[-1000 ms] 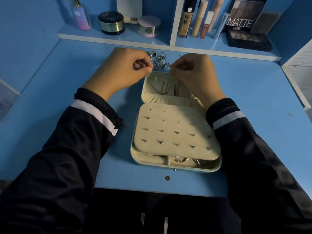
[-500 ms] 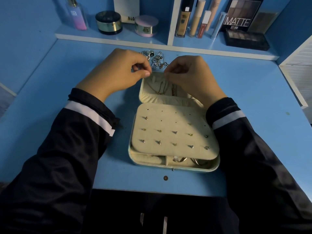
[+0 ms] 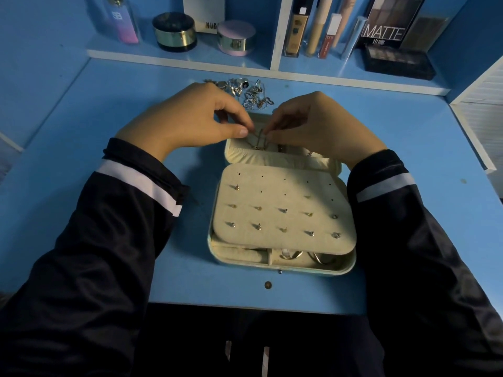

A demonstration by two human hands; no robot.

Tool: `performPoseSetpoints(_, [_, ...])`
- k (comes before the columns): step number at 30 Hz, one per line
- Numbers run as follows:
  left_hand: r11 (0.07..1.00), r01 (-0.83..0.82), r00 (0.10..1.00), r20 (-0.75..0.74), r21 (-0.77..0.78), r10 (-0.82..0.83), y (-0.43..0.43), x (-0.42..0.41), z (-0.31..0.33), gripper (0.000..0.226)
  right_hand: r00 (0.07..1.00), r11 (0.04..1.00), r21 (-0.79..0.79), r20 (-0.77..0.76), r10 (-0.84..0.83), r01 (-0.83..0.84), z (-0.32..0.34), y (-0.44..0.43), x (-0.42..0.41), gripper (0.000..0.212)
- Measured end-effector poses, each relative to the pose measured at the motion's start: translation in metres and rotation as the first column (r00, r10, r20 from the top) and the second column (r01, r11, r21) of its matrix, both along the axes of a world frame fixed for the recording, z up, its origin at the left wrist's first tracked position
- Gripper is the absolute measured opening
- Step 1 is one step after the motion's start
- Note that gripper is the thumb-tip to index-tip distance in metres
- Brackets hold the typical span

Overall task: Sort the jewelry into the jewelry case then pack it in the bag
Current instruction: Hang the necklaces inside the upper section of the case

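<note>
An open cream jewelry case (image 3: 283, 263) lies on the blue desk, its earring panel (image 3: 283, 210) studded with several small earrings. Rings sit in the front compartments. My left hand (image 3: 187, 121) and my right hand (image 3: 315, 123) meet over the case's raised lid and pinch the two ends of a thin necklace chain (image 3: 258, 138), which hangs into the lid pocket. A pile of loose silver jewelry (image 3: 245, 92) lies on the desk just behind my hands. No bag is in view.
Cosmetics stand on the back shelf: a perfume bottle (image 3: 122, 23), two round jars (image 3: 174, 32), foundation tubes (image 3: 296, 31) and eyeshadow palettes (image 3: 394, 61). A white panel (image 3: 479, 115) edges the desk on the right. A small round stud (image 3: 268, 285) lies near the front edge.
Both hands have come closer together and lower over the case lid, bringing the chain down into the lid pocket. The case has not moved.
</note>
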State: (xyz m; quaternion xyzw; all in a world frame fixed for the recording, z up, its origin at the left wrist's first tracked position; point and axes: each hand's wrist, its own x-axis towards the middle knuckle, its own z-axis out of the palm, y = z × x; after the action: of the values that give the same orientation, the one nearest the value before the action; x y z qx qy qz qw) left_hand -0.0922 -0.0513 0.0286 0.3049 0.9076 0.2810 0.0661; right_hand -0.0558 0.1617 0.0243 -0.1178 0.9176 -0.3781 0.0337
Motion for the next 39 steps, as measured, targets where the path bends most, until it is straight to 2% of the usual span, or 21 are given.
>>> performPoseSetpoints(7, [1.000, -0.018, 0.996, -0.090, 0.015, 0.019, 0.003, -0.006, -0.009, 0.014, 0.998, 0.997, 0.049, -0.024, 0.065, -0.064, 0.003, 0.003, 0.001, 0.008])
performPoseSetpoints(15, [0.998, -0.045, 0.996, -0.073, 0.047, 0.048, 0.007, -0.009, -0.017, 0.019, 0.992, 0.989, 0.124, -0.080, 0.093, -0.083, -0.002, -0.012, 0.000, 0.007])
performPoseSetpoints(21, [0.994, -0.055, 0.997, -0.049, 0.098, 0.060, 0.007, -0.013, -0.020, 0.019, 0.992, 0.964, 0.258, -0.080, 0.093, -0.070, -0.004, -0.020, -0.003, 0.008])
performPoseSetpoints(29, [0.992, -0.053, 0.998, -0.031, 0.116, 0.057, 0.006, -0.013, -0.021, 0.019, 0.986, 0.945, 0.306, -0.080, 0.143, -0.112, -0.004, -0.020, -0.002, 0.006])
performPoseSetpoints(35, [0.987, -0.050, 0.999, 0.002, 0.155, 0.050, 0.005, -0.009, -0.017, 0.024, 0.989, 0.958, 0.257, -0.032, 0.143, -0.130, -0.006, -0.017, -0.004, 0.003])
performPoseSetpoints(39, [0.983, -0.051, 0.999, -0.005, 0.176, 0.053, 0.006, -0.008, -0.016, 0.017, 0.994, 0.986, 0.157, -0.090, 0.061, -0.046, -0.003, -0.013, -0.006, 0.009])
